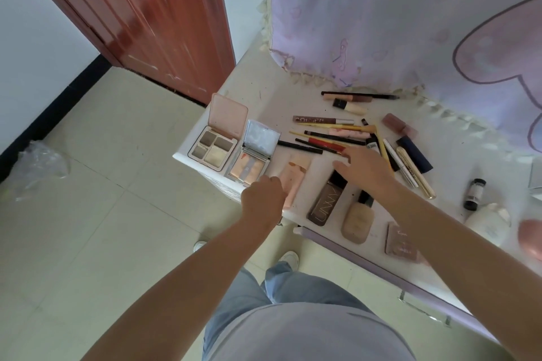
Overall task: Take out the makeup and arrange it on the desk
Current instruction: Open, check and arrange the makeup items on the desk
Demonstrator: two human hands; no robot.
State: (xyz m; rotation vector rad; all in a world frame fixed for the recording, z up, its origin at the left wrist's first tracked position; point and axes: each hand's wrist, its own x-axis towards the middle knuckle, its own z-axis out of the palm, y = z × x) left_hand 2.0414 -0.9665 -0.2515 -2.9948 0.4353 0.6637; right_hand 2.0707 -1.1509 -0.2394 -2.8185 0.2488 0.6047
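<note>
Left hand seemingly gripping pink tube, right hand spread over pencils

Two open palettes left of pencils on desk.

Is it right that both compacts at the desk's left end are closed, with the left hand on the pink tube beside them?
Not quite. In the head view both compacts are open: the four-pan palette and the mirrored compact have their lids raised. The rest holds: the left hand is on the pink tube beside them.
</note>
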